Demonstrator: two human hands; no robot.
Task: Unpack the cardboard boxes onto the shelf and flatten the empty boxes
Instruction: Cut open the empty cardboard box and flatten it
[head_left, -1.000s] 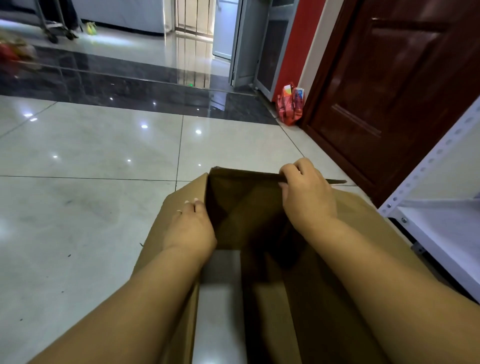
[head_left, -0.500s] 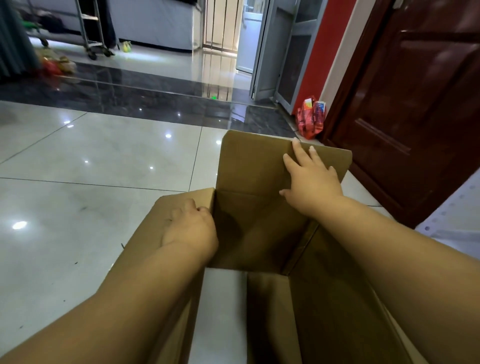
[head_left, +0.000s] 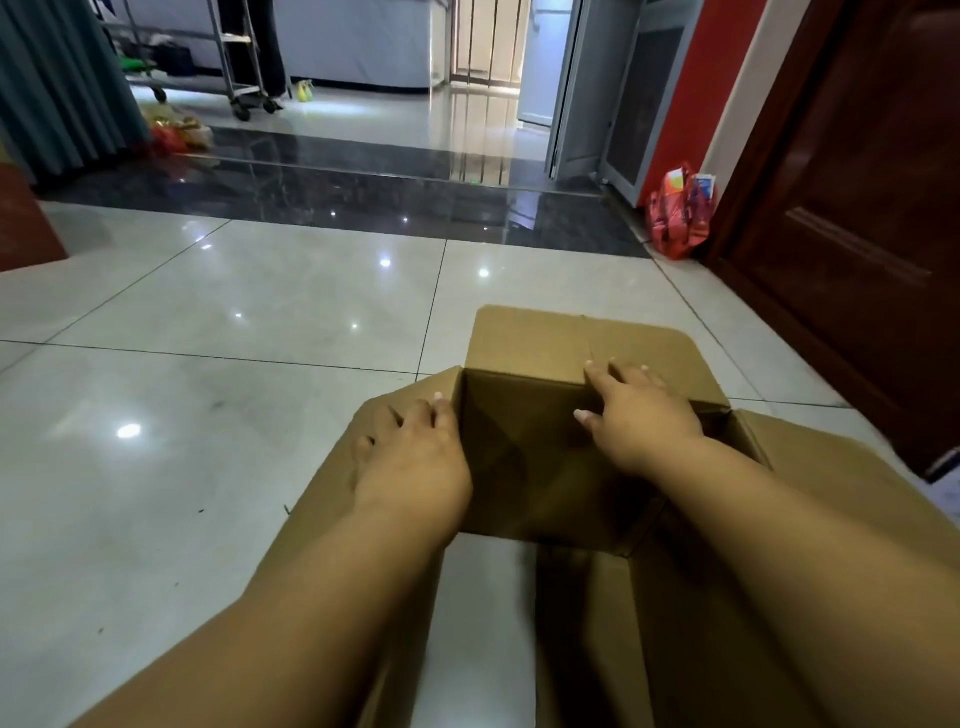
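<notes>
The empty cardboard box lies open on the tiled floor straight ahead of you at twelve o'clock, its long axis running away from you. Your right hand lies nearer the far flap, straight fingers pressing its fold. Your left hand rests spread flat on the nine o'clock flap, gripping nothing.

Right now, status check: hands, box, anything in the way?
Left hand flat on left flap, right hand pressing far flap outward. Cardboard box empty, bottom open. Floor ahead clear.
</notes>
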